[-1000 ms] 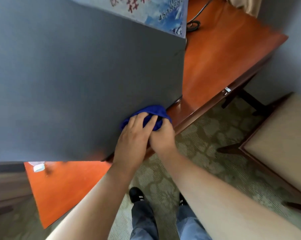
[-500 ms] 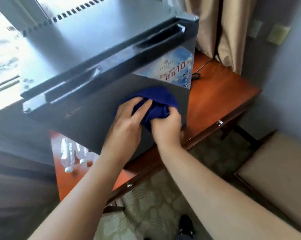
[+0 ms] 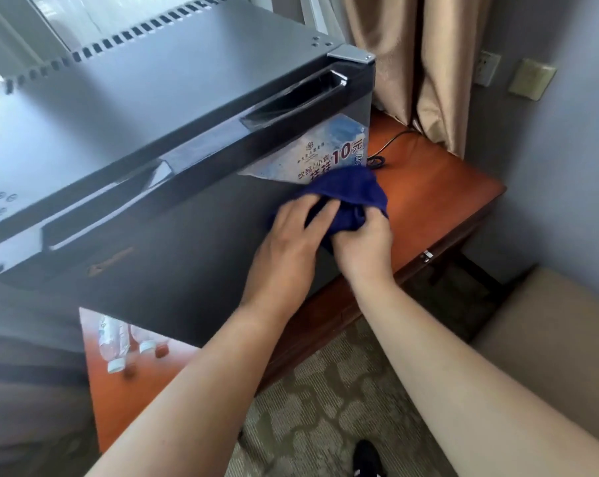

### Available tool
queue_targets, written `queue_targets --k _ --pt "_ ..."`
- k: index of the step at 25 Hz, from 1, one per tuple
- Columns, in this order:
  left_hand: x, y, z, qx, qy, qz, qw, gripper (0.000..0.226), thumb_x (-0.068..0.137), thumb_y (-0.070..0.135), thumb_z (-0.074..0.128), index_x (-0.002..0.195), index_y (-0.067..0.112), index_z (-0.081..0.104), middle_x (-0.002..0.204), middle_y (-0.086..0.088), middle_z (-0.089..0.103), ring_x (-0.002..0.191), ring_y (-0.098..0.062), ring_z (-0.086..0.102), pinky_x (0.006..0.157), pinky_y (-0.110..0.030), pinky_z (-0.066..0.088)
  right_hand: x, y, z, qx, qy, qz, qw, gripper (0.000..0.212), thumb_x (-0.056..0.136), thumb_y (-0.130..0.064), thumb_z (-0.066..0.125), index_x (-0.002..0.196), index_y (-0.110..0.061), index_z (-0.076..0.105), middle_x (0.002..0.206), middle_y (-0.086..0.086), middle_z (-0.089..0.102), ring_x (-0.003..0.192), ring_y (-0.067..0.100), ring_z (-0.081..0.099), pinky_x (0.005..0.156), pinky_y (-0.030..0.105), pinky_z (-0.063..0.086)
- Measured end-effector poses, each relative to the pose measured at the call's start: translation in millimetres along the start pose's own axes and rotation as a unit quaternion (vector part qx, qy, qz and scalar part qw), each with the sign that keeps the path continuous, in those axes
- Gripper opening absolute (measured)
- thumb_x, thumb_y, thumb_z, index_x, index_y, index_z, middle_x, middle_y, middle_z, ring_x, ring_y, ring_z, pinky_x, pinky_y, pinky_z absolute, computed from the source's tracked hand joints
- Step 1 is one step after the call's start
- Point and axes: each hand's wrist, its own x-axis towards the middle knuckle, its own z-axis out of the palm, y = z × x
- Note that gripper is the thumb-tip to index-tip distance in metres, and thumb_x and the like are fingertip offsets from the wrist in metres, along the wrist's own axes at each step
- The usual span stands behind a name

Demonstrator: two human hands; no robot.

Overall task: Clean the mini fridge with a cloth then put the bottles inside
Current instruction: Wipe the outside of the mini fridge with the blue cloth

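We're on the wipe step. The mini fridge (image 3: 153,132) sits on the wooden bench (image 3: 435,208) with its door shut. The blue cloth (image 3: 349,191) is bunched against the door front at its right edge, just below the price sticker (image 3: 325,149), centre-right of the frame. The right hand (image 3: 363,246) has the wad, fingers (image 3: 372,220) curled tight into its lower folds, so that one grips and drives. The left hand (image 3: 291,242) lies over the cloth's left side, fingers (image 3: 308,208) fairly straight, gripping nothing, just pressing fabric onto the panel. Our read: a loose wad skates on a smooth upright panel, so one hand anchors and one loads. Cloth spills out above and right of both sets of fingers, past the door's corner, so the working patch is ahead of the fingertips, not under the palms. The water bottles (image 3: 119,342) appear to lie on their sides on the bench at lower left of the frame, partly hidden by the fridge's bottom corner, white caps toward us, well apart from both hands. We'd guess they're parked clear of the wiping. Loading isn't started; the door needs opening first. Watch the power cable (image 3: 394,139) near the cloth.
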Motion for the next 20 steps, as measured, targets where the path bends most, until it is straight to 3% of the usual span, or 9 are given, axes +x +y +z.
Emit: queue_targets --k 2,5,9,13,17,20 --pt "-20.0 -13.3 37.3 0.007 -0.067 -0.014 0.998 0.074 0.082 -0.006 0.063 0.150 0.020 0.049 0.145 -0.005 0.046 0.134 -0.024 0.044 0.096 -0.045 0.056 -2.3 44.3 6.5 -0.028 -0.003 0.027 0.999 0.035 0.074 -0.002 0.059 0.104 -0.011 0.073 0.106 0.009 0.075 0.105 0.028 0.068 0.098 0.046 0.052" --pt "-61.6 -23.8 65.2 0.002 -0.158 -0.067 0.985 0.073 0.083 -0.003 0.058 0.151 0.024 0.048 0.149 0.001 0.046 0.138 -0.019 0.044 0.097 -0.044 0.056 -23.8 102.3 15.2 -0.044 -0.082 0.167 0.982 0.037 0.065 -0.014 0.052 0.095 -0.015 0.074 0.100 0.006 0.077 0.101 0.029 0.071 0.095 0.050 0.055" --pt "-89.5 -38.1 48.7 -0.014 -0.170 -0.092 0.981 0.071 0.082 -0.008 0.055 0.148 0.018 0.053 0.147 -0.003 0.052 0.134 -0.022 0.047 0.108 -0.043 0.047 -54.2 112.8 24.1 0.015 -0.159 0.239 0.958 0.028 0.068 -0.011 0.059 0.089 -0.021 0.074 0.090 0.000 0.078 0.092 0.025 0.074 0.090 0.051 0.059" --pt "-103.1 -24.8 -16.2 -0.076 -0.084 -0.139 0.984 0.061 0.089 0.002 0.068 0.146 0.020 0.055 0.149 0.004 0.051 0.136 -0.013 0.044 0.119 -0.020 0.028 -82.4 71.8 22.1 0.084 -0.162 0.251 0.951 0.025 0.078 0.003 0.070 0.090 -0.019 0.076 0.090 0.004 0.079 0.094 0.030 0.074 0.088 0.048 0.059" --pt "-130.9 -3.7 -106.8 -0.097 0.104 -0.162 0.976 0.037 0.092 0.006 0.070 0.128 0.013 0.069 0.130 0.005 0.064 0.124 -0.014 0.059 0.103 -0.028 0.047 -122.4 35.4 13.7 0.117 -0.150 0.248 0.950 0.032 0.071 0.003 0.068 0.092 -0.020 0.078 0.096 0.009 0.079 0.103 0.036 0.072 0.096 0.053 0.057" --pt "-135.6 -6.1 -165.4 -0.065 0.220 -0.119 0.966 0.024 0.093 0.002 0.066 0.115 0.007 0.074 0.116 0.000 0.068 0.112 -0.013 0.062 0.098 -0.025 0.047 -150.5 10.9 16.1 0.139 -0.145 0.223 0.954 0.032 0.065 -0.010 0.067 0.094 -0.019 0.077 0.100 0.011 0.079 0.106 0.037 0.072 0.103 0.059 0.052"
